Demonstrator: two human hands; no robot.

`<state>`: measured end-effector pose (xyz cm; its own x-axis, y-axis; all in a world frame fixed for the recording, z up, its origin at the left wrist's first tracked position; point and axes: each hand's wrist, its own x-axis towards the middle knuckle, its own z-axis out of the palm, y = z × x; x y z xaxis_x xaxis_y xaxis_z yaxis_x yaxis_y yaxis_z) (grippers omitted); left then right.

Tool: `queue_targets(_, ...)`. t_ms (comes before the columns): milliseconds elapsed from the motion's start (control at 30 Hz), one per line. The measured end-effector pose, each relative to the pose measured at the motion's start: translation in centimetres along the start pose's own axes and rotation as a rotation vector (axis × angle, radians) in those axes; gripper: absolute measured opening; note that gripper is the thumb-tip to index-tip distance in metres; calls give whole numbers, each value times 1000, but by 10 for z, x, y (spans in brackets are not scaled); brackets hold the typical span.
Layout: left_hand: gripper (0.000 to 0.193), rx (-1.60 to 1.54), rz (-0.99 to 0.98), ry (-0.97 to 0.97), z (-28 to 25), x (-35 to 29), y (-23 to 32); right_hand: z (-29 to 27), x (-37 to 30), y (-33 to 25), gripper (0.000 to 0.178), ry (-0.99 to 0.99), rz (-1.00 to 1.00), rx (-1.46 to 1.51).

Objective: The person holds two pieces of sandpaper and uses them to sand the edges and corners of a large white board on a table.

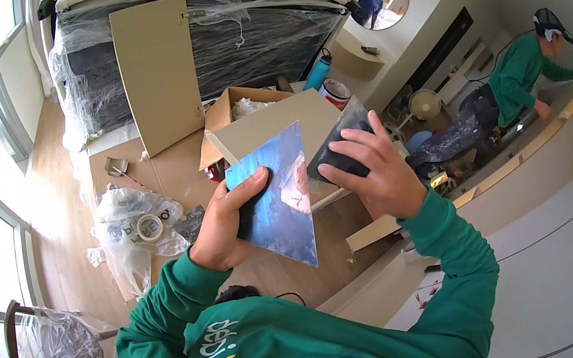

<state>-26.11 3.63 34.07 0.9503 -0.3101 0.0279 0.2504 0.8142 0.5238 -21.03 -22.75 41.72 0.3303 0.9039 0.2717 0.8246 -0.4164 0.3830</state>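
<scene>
My left hand [221,221] grips a wide metal putty knife [280,218] with a bluish, shiny blade, the thumb pressed along its dark handle. A lump of pinkish filler [295,187] clings near the blade's right edge. Just to the right, my right hand [381,174] is closed around a second putty knife [333,161], dark-handled, with a greyish blade pointing up and away. The two tools are close together in front of my chest; whether they touch, I cannot tell. Part of each handle is covered by my fingers.
A beige panel [160,78] leans on plastic-wrapped furniture [254,39]. Beyond my hands stand an open cardboard box [219,122], a blue bottle [318,70] and a tin [336,91]. Tape [150,227] lies on plastic at left, near a wrapped chair [63,345]. A co-worker [521,76] leans over a ledge at right.
</scene>
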Motion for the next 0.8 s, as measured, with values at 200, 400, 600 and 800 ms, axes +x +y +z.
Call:
queue_targets(200,38,-69,352,176,-9,36,-18,31,-3,-13,42,559,574,672)
queue_targets(400,41,7,496,282,-14,69,-44,46,23,-56,50,1046,570,972)
queue_targets(600,35,109,530,249,-4,62,-39,29,20,-57,47,604,513,836)
queue_targets(800,30,276,591,219,2,58,-33,22,22,-57,39,411,483,844)
